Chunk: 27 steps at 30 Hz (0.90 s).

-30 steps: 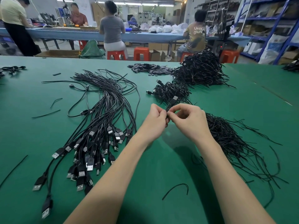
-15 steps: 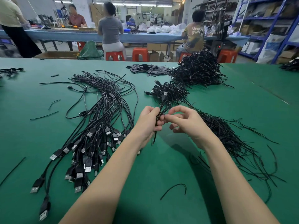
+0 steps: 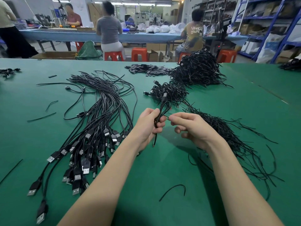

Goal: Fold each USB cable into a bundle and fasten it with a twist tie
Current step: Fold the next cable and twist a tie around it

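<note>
My left hand (image 3: 149,126) grips a folded black USB cable bundle (image 3: 160,114) upright above the green table (image 3: 146,168); its plug end points up and away and a loose tail hangs below my fist. My right hand (image 3: 190,128) sits just right of the bundle and pinches the end of a thin black twist tie (image 3: 167,115) that reaches the bundle. A fan of loose USB cables (image 3: 91,128) lies to the left, plugs toward me. A heap of twist ties (image 3: 228,137) lies to the right.
Two piles of tied bundles (image 3: 171,93), (image 3: 197,70) sit behind my hands, with small black parts (image 3: 146,70) beside them. Stray ties (image 3: 174,190) lie on the table. Several people work at a blue bench (image 3: 78,35) beyond, with red stools and shelving.
My hands have drawn apart. The left hand has turned the bundle upright in its fist, while the right hand has moved right, pulling the tie end.
</note>
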Each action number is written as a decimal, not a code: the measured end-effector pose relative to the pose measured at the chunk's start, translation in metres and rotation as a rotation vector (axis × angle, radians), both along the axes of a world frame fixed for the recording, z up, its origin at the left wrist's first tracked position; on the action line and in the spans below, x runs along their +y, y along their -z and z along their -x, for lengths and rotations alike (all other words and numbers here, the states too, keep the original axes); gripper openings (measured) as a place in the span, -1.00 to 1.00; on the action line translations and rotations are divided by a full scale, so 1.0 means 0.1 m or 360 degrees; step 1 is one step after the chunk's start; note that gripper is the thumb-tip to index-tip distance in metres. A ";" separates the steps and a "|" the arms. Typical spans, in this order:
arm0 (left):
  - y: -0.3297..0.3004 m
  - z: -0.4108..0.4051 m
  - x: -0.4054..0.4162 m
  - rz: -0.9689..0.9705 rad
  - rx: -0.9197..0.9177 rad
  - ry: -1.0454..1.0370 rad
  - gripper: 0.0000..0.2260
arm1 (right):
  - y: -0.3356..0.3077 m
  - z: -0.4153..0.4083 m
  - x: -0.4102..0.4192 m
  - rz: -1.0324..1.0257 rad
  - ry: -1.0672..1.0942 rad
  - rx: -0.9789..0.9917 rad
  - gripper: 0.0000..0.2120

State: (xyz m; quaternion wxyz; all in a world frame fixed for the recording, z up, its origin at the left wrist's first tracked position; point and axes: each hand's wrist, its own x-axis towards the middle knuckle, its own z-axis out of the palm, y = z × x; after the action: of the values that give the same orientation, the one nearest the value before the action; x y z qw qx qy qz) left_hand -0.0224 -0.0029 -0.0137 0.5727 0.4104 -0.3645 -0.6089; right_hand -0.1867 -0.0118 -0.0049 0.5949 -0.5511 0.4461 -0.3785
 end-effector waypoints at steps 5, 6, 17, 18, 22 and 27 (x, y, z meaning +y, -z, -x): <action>-0.01 -0.03 0.03 0.0073 -0.0137 0.0104 -0.80 | 0.00 0.08 -0.03 -0.0233 0.0010 0.0058 -0.88; -0.01 -0.04 0.04 0.0111 -0.0250 0.0166 -0.80 | 0.01 0.08 -0.04 -0.0192 0.0088 0.0152 -0.87; -0.20 -0.17 0.15 0.0501 -0.1019 0.0926 -0.87 | -0.11 0.36 -0.01 0.0356 -0.0028 0.0058 -0.65; -0.19 -0.18 0.15 0.0495 -0.1086 0.0933 -0.87 | -0.13 0.37 -0.02 0.0427 -0.0041 0.0179 -0.65; -0.09 -0.13 0.09 0.0443 -0.1335 0.0674 -0.87 | -0.22 0.27 -0.03 0.0658 -0.0021 0.0605 -0.66; 0.03 -0.07 0.03 0.0334 -0.1207 0.0240 -0.90 | -0.23 0.12 -0.01 0.0779 0.0088 0.0656 -0.69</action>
State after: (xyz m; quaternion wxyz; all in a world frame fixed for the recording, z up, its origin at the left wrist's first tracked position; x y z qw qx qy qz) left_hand -0.0154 0.0003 -0.0167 0.3901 0.5173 -0.6394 -0.4140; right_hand -0.1989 -0.0132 0.0181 0.3315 -0.7306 0.4677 -0.3710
